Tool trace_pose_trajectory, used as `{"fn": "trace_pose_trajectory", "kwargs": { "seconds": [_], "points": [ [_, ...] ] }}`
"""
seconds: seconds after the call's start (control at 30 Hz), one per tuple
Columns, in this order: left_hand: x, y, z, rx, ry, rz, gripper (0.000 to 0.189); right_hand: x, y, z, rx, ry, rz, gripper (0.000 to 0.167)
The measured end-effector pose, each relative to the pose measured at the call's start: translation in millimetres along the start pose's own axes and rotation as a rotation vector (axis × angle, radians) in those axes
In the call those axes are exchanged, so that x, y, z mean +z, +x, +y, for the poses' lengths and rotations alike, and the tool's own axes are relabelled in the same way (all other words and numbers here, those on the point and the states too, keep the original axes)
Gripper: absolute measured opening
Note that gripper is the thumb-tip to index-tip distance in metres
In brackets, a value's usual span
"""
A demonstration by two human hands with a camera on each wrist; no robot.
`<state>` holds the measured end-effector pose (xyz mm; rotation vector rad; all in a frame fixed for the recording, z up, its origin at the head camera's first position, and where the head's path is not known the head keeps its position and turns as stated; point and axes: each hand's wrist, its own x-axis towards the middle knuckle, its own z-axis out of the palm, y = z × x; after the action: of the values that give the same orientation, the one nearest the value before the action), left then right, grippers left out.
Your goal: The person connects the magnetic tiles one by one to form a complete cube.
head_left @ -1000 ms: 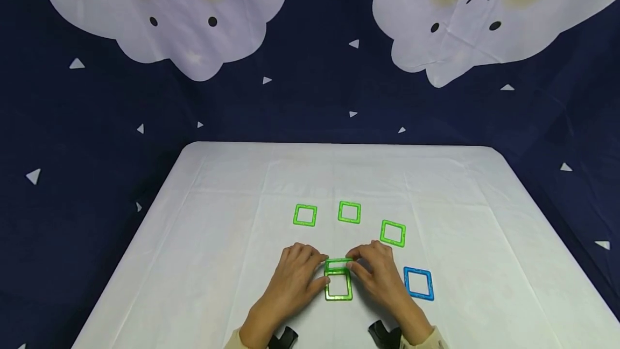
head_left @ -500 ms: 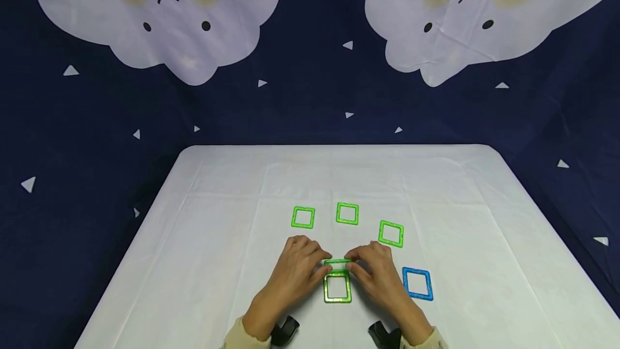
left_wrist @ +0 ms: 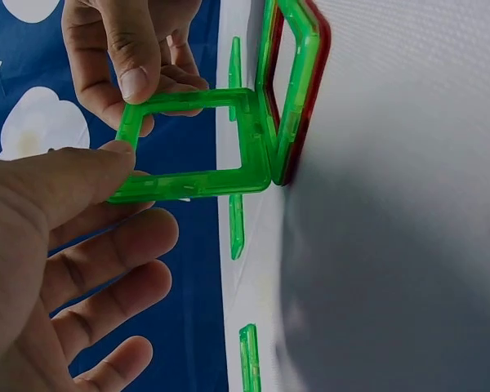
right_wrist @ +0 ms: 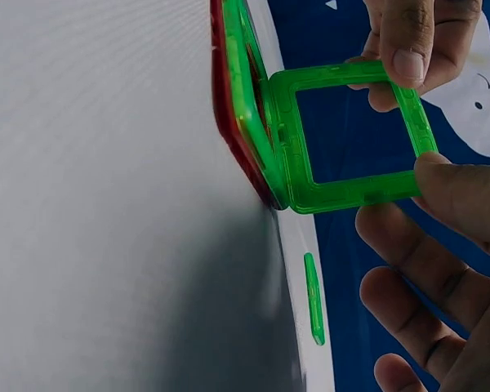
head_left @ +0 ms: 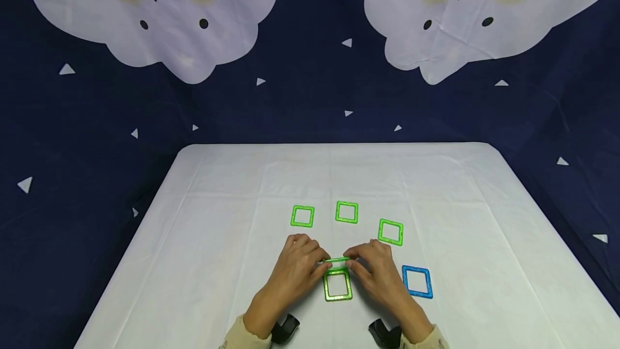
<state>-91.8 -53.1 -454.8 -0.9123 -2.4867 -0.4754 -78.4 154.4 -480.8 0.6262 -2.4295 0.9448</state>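
Both hands hold one green square magnetic tile, an open frame standing on edge. My left hand pinches its upper left corner between thumb and fingers. At the upper right corner, my right hand pinches it the same way. The tile's lower edge meets the far edge of another green tile, which lies flat on the table. In the wrist views a red layer shows beneath that flat tile, against the tabletop.
Farther back on the white table lie green square tiles: one at left, one in the middle and one at right. A blue square tile lies right of the right hand. Behind hangs a dark blue cloth.
My left thumb has moved up from beside the flat tile to the held tile's corner. The held tile looks more upright. My right hand keeps its grip.
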Motion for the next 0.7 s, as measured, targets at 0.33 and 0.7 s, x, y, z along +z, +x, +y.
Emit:
{"fn": "trace_pose_trajectory", "kwargs": {
  "seconds": [0.33, 0.7],
  "points": [
    [0.9, -4.0, -0.3, -0.029, 0.009, 0.078, 0.015, -7, 3.0, 0, -0.004, -0.059, 0.037, 0.026],
    [0.6, -10.9, 1.6, -0.078, 0.019, 0.137, 0.016, -37, 9.6, 19, 0.008, -0.097, 0.104, 0.027]
  ]
}}
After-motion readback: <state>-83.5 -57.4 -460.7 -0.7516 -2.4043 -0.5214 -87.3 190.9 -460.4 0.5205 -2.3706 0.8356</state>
